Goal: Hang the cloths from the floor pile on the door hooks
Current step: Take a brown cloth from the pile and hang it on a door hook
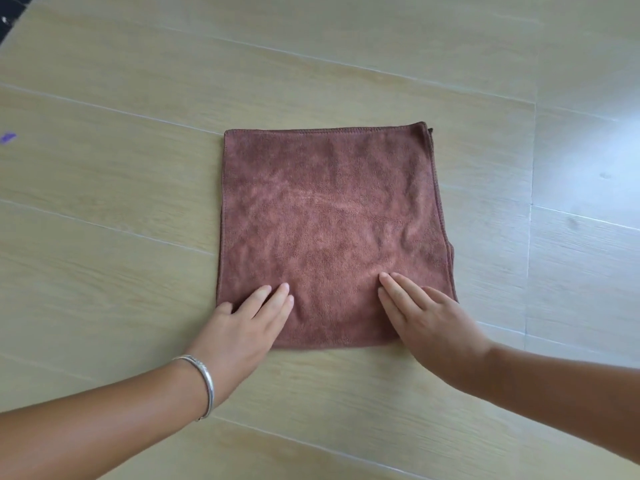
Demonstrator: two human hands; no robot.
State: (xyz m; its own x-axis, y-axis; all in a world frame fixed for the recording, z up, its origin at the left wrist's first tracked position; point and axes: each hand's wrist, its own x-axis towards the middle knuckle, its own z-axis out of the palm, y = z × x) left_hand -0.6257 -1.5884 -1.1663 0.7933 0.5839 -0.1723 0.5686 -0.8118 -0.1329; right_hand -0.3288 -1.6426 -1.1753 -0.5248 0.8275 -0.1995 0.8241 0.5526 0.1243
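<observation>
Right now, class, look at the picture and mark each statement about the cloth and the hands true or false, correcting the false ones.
1. The brown cloth lies flat on the wooden floor. True.
2. The left hand lifts a corner of the cloth. False: it rests flat on the near edge.
3. The right hand rests on the cloth with straight fingers. True.
4. A bracelet is on the right wrist. False: it is on the left wrist.

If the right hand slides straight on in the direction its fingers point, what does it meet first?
The right hand lies flat on the brown cloth, fingers pointing up and to the left. Going on, it would meet only more cloth, then the cloth's left edge and bare floor. Nothing else shows in that line.
</observation>
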